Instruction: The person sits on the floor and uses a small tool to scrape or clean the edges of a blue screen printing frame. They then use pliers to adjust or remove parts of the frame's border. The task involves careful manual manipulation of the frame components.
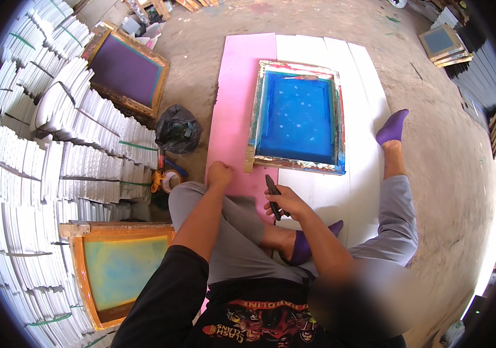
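Note:
My right hand [288, 203] is closed around a slim black hand tool [272, 189], whose exact kind I cannot make out. One end points away from me, over the near part of the pink sheet [233, 104]. My left hand [220, 175] is curled shut at that sheet's left side; whatever its fingers hold, if anything, is hidden. Beyond both hands, a wooden printing-screen frame [342, 124] with blue mesh [297, 122] lies on the pink sheet and white boards [361, 87]. A thin reddish tool [301, 77] rests across the frame's far end.
Bundled stacks of white sheets [80, 156] line the left side. A purple screen frame [125, 71], a black plastic bag [178, 129], a tape roll [171, 180] and a yellow-green screen frame [123, 269] are near them. More small frames [445, 45] lie at the far right.

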`<state>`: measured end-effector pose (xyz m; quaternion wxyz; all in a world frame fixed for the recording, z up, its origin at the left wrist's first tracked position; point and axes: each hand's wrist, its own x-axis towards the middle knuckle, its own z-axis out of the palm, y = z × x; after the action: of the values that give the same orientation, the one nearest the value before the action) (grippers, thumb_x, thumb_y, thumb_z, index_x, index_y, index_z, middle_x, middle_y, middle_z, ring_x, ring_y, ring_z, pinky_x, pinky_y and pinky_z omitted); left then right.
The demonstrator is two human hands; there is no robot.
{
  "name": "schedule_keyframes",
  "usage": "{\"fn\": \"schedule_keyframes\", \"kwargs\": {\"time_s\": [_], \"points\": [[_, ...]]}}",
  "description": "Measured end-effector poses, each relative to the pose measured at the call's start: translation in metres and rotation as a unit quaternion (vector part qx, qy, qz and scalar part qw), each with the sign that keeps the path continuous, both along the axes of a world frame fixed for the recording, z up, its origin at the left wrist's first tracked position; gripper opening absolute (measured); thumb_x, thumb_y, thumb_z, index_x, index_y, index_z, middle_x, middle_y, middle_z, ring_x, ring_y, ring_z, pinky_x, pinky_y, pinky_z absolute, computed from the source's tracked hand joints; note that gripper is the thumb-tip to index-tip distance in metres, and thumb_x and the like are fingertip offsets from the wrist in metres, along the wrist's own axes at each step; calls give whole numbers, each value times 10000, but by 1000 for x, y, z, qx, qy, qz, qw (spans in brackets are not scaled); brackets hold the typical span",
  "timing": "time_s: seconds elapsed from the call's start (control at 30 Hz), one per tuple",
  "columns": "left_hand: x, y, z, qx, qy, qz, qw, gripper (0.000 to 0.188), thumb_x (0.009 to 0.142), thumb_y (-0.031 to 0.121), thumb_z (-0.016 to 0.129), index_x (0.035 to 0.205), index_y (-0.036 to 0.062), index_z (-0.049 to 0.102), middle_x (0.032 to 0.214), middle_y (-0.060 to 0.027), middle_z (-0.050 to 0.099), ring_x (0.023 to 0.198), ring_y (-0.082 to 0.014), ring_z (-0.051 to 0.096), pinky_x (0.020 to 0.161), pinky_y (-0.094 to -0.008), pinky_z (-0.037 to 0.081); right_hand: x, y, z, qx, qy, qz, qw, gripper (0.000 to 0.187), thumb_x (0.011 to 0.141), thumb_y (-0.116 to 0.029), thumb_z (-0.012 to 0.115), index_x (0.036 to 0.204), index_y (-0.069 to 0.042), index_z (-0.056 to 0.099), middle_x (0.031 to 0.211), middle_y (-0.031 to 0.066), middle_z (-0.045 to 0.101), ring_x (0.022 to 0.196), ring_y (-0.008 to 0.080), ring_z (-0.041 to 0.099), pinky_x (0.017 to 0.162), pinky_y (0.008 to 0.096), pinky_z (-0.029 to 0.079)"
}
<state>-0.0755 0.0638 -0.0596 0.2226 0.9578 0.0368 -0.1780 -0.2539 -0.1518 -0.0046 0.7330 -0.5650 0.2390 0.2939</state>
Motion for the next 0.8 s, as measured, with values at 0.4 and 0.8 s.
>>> {"fn": "schedule_keyframes", "kwargs": {"time_s": [0.4,0.8], "points": [[-22,-28,19,-159,-296,-139,932,210,865,196,736,1031,67,738,996,-142,737,994,-359,683,901,-471,525,-55,-89,-8,-367,-15,-108,924,306,925,-178,642,1107,63,596,975,308,707,832,419,746,712,518,579],[-72,-106,17,-149,-338,-349,861,249,834,215,774,1059,121,730,1181,-74,673,1189,-329,568,1049,-490,424,-77,-133,-16,-446,52,-133,883,285,922,-138,597,1109,77,595,916,280,704,751,418,710,651,499,570]]}}
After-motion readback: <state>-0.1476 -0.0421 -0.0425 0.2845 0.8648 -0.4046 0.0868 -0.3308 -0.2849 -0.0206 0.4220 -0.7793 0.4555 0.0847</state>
